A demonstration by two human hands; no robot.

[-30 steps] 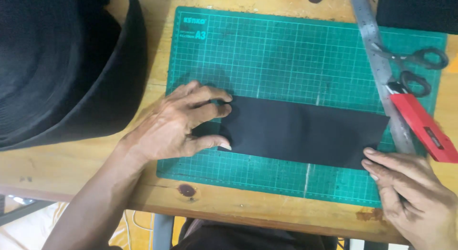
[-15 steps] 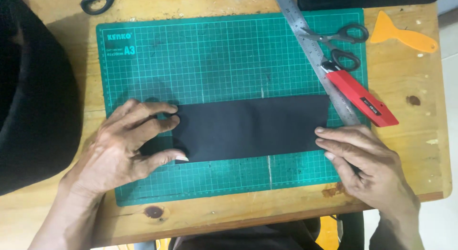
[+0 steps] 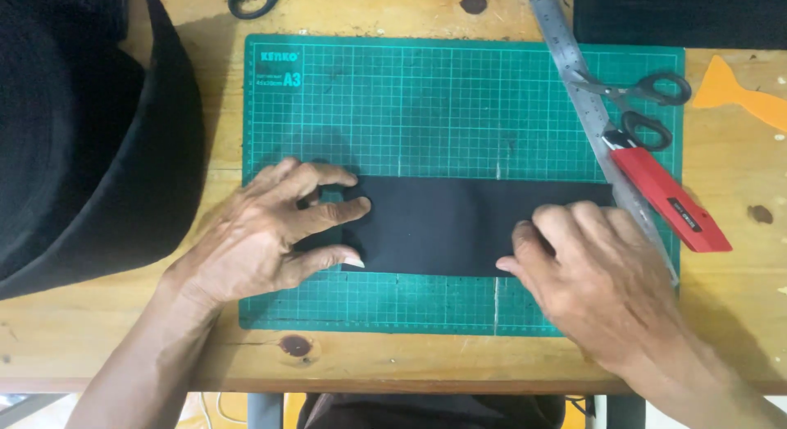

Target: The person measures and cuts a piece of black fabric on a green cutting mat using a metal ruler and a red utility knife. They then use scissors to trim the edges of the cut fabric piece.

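Ruler (image 3: 584, 93), scissors (image 3: 635, 101) beside hands (image 3: 602, 277).

On the red utility knife (image 3: 666, 199), at three o'clock, sits a small dark oblong label (image 3: 683, 213), and pale printed marking (image 3: 279, 68) stands at eleven o'clock on the green cutting mat (image 3: 459, 101).

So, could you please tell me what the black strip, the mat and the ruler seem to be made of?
Black strip: matte and flat, probably fabric or thin foam sheet; no sheen, and the weave is too fine to tell. Mat: green, gridded, looks like soft vinyl or rubber with a dull surface. Ruler: grey, faintly shiny, most likely steel.
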